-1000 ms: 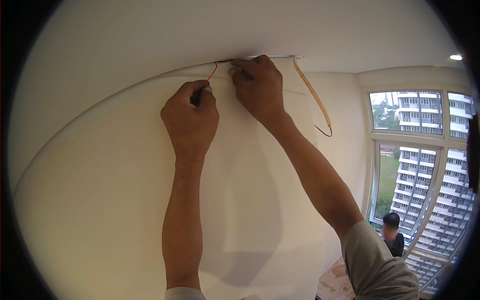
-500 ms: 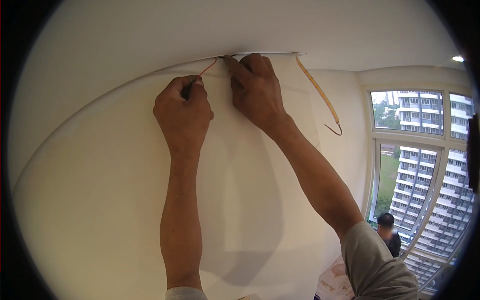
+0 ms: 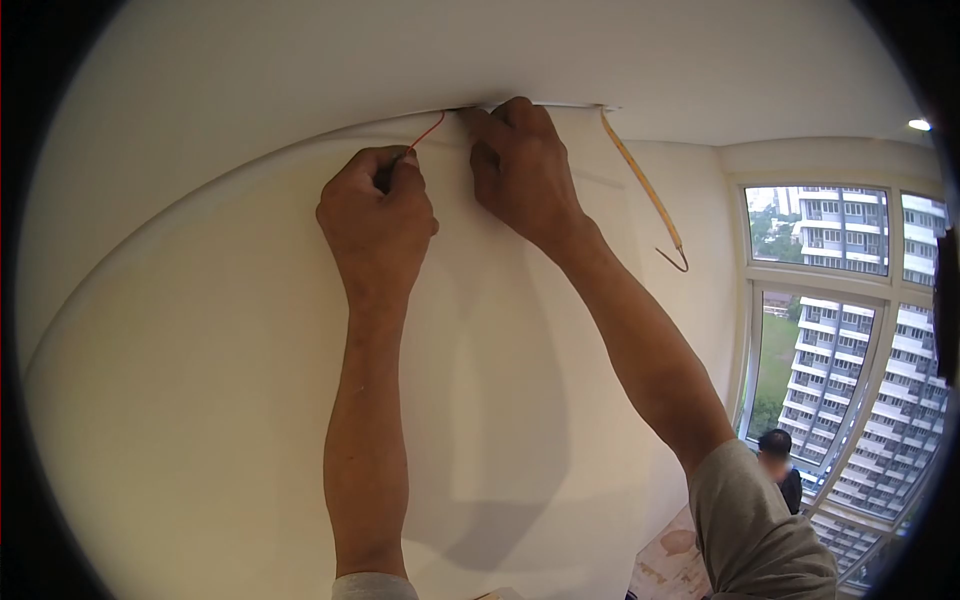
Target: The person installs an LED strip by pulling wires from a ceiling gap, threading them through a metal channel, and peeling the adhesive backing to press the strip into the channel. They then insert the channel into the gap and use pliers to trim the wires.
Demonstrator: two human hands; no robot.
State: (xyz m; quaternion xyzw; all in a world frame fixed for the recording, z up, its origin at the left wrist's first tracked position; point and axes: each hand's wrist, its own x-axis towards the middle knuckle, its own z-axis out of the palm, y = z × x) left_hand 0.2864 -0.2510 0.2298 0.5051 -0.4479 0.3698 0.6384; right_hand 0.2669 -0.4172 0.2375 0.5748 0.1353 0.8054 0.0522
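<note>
A thin red wire [image 3: 428, 132] comes down from the narrow gap [image 3: 570, 104] where the curved wall meets the ceiling. Its lower part is pinched between the thumb and finger of my left hand [image 3: 378, 215]. To the right, my right hand [image 3: 525, 170] is raised to the gap, its index finger pointing left along the edge and the other fingers curled. Whether it grips anything there is hidden. Further right, a yellowish strip [image 3: 640, 175] hangs from the gap, with a bent wire [image 3: 678, 265] at its lower end.
Pale wall [image 3: 230, 400] lies behind both arms, under a white ceiling [image 3: 500, 50]. A tall window [image 3: 815, 275] on the right shows buildings outside. Below it at the lower right is another person [image 3: 775, 460]. A ceiling light [image 3: 919, 125] glows at the upper right.
Both hands appear slightly further right in view, as do the wall edge and the hanging strip. My left hand still pinches the red wire, and my right hand remains at the gap.
</note>
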